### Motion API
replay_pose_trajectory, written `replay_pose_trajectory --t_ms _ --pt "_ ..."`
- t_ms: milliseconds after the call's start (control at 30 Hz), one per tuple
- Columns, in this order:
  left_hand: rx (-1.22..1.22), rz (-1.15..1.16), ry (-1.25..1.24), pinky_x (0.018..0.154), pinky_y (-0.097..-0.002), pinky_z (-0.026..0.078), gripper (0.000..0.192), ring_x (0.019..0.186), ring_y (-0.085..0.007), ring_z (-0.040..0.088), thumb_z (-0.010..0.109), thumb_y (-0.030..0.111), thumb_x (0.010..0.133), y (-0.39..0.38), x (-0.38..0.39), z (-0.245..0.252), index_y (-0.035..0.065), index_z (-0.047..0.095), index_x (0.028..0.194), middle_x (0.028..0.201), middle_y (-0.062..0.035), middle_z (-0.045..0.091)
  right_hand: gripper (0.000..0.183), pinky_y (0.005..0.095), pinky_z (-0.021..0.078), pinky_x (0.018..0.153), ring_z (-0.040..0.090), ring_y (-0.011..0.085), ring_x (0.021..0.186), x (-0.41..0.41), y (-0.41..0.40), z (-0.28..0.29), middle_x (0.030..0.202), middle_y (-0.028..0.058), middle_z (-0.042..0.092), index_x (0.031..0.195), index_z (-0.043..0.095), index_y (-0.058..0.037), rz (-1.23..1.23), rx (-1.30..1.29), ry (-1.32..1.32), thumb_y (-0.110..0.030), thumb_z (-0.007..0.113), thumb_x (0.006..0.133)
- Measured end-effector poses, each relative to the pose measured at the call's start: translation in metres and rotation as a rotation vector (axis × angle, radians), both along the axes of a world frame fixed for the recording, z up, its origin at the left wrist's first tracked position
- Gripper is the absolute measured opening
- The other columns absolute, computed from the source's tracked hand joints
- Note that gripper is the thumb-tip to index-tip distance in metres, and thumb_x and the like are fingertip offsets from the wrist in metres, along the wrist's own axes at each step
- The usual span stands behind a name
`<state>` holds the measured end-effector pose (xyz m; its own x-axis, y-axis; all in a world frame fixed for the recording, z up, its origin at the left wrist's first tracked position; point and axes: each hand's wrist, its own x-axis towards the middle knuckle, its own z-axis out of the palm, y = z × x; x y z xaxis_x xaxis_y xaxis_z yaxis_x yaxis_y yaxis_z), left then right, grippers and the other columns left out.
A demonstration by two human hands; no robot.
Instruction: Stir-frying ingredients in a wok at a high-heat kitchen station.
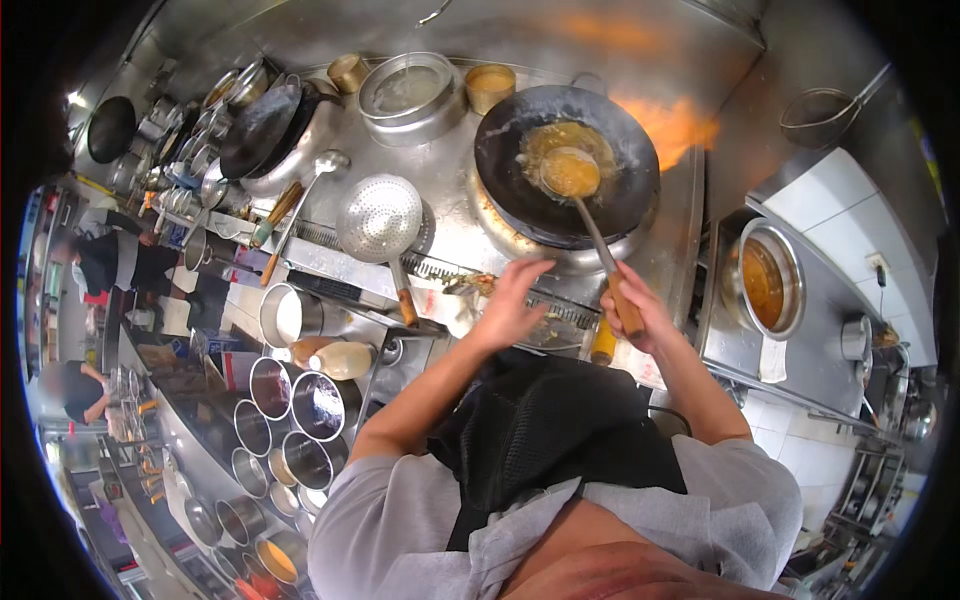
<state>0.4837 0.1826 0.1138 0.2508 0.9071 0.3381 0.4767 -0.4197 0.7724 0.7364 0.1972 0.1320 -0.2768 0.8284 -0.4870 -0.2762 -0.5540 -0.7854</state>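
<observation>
My right hand [651, 309] grips the wooden handle end of a metal ladle [592, 225]. The ladle's bowl sits inside a black wok [504, 169], filled with an orange-brown liquid. Around it, more bubbling, oily liquid [551, 135] covers the wok's bottom. Orange flames [671, 133] rise at the wok's far right side. Empty and with fingers apart, my left hand [511, 306] hovers over the front edge of the range, close to the near side of the wok. Left of that hand, a perforated skimmer [380, 217] rests with its wooden handle towards me.
A lidded-looking metal pot [411, 97] and a tin of orange liquid [490, 88] stand behind. A second ladle [304, 202] and a bamboo brush [277, 214] lie left. Several seasoning pots [319, 405] stand lower left. At right sits a bowl of brown liquid [766, 281]. Two people work far left.
</observation>
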Motion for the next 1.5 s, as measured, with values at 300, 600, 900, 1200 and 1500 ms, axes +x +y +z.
replay_pose_trajectory --t_ms 300,600,900,1200,1500 --pt "-0.020 0.110 -0.937 0.089 -0.0340 0.045 0.020 0.108 -0.0202 0.054 0.067 0.011 0.089 0.126 -0.050 0.009 0.0095 0.054 0.105 0.115 -0.0104 0.058 0.080 0.0479 0.0547 0.062 0.066 0.0354 0.074 0.024 -0.046 -0.201 0.095 0.0263 0.064 0.148 0.016 -0.0090 0.401 0.028 -1.179 -0.039 0.059 0.087" --pt "0.097 0.298 -1.331 0.057 -0.0329 0.046 0.019 0.060 -0.0164 0.053 0.065 0.016 0.092 0.212 -0.130 0.059 0.0067 0.048 0.093 0.070 -0.0063 0.054 0.079 0.0361 0.0538 0.072 0.061 0.0212 0.088 0.069 0.001 -0.081 0.112 0.0113 0.059 0.151 0.026 -0.0210 -0.215 0.385 -0.591 -0.009 0.059 0.080" --pt "0.350 0.404 -0.323 0.048 -0.0290 0.043 0.025 0.049 -0.0120 0.054 0.067 0.017 0.087 0.288 0.013 0.138 0.0005 0.059 0.070 0.055 -0.0033 0.056 0.062 0.0401 0.0502 0.089 0.064 0.0298 0.105 -0.013 0.218 -0.034 0.120 0.0100 0.065 0.141 0.045 -0.0306 0.828 0.507 -1.574 -0.040 0.063 0.082" --pt "0.296 0.569 -0.444 0.058 -0.0407 0.047 0.024 0.054 -0.0278 0.058 0.066 0.015 0.079 0.338 0.012 0.142 -0.0050 0.055 0.070 0.060 -0.0188 0.060 0.038 0.0425 0.0529 0.084 0.068 0.0306 0.097 -0.011 0.310 0.017 0.107 0.0132 0.070 0.112 0.069 -0.0156 0.890 0.702 -1.844 -0.029 0.064 0.076" --pt "0.240 0.479 -0.404 0.066 -0.0412 0.050 0.019 0.066 -0.0342 0.065 0.064 0.015 0.080 0.342 0.063 0.157 -0.0021 0.059 0.079 0.069 -0.0202 0.064 0.060 0.0395 0.0551 0.077 0.069 0.0234 0.097 0.040 0.314 -0.022 0.104 0.0050 0.072 0.134 0.053 -0.0314 1.207 0.572 -2.019 -0.023 0.065 0.075"
